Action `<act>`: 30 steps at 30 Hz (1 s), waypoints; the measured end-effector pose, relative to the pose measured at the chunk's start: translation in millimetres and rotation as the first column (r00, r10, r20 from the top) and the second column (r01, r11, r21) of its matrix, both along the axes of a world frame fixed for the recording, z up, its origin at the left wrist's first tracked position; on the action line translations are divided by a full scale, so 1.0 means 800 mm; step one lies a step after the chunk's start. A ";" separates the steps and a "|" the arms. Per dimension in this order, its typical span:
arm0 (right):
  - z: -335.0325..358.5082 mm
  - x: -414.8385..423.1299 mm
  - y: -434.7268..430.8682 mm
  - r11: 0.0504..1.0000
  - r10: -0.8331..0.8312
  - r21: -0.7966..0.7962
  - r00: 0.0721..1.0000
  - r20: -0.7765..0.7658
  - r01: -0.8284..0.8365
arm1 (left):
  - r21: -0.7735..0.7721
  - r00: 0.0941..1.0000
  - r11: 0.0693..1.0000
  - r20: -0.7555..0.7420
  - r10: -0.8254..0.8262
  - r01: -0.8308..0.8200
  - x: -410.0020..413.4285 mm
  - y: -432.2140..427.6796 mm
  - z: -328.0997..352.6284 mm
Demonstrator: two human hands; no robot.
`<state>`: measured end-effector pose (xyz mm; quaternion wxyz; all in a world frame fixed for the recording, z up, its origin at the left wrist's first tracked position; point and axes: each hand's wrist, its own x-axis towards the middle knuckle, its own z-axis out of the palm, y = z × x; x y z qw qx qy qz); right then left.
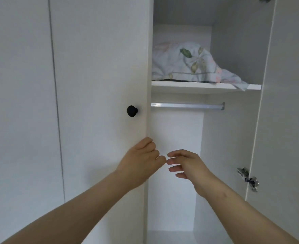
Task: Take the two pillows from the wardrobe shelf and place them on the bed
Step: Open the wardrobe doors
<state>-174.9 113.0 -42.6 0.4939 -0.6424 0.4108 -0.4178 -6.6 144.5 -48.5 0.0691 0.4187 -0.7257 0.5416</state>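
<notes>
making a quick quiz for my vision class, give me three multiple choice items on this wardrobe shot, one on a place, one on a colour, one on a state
1. Where does the floral pillow lie?
A. on the shelf above the hanging rail
B. on the wardrobe floor
C. draped over the rail

2. What colour is the door knob?
A. white
B. black
C. brass

3. How is the right hand?
A. gripping the rail
B. holding the pillow
C. open, holding nothing

Answers:
1 A, the pillow rests on the shelf, one corner hanging over its front edge.
2 B, the round knob is black against the white door.
3 C, its fingers are relaxed and apart, touching nothing.
</notes>
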 end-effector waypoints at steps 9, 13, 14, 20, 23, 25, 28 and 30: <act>-0.018 0.064 0.055 0.973 0.211 0.092 0.977 0.000 -0.210 | -0.398 0.966 0.917 -0.249 -0.069 -0.037 0.081 0.165 -0.036; -0.021 0.113 0.074 0.967 0.238 0.103 0.971 -0.023 -0.235 | -0.315 0.733 0.947 -0.659 -0.168 -0.066 0.111 0.219 -0.022; -0.022 0.128 0.082 0.963 0.255 0.103 0.967 -0.029 -0.250 | -0.252 0.577 0.967 -0.797 -0.179 -0.049 0.113 0.232 -0.016; -0.021 0.219 0.140 0.909 0.409 0.096 0.912 -0.026 -0.405 | -0.212 0.146 0.942 -0.973 -0.179 -0.260 0.141 0.292 0.006; -0.017 0.252 0.164 0.891 0.451 0.080 0.892 -0.035 -0.448 | -0.237 0.008 0.926 -0.969 -0.245 -0.293 0.170 0.312 0.010; -0.015 0.265 0.175 0.882 0.469 0.072 0.882 -0.037 -0.466 | -0.255 -0.053 0.916 -0.957 -0.284 -0.311 0.186 0.318 0.011; -0.013 0.288 0.194 0.868 0.496 0.067 0.867 -0.049 -0.493 | -0.277 -0.093 0.899 -0.941 -0.325 -0.339 0.209 0.331 0.009; -0.010 0.301 0.204 0.857 0.514 0.067 0.856 -0.059 -0.510 | -0.295 -0.094 0.879 -0.931 -0.352 -0.376 0.223 0.336 0.003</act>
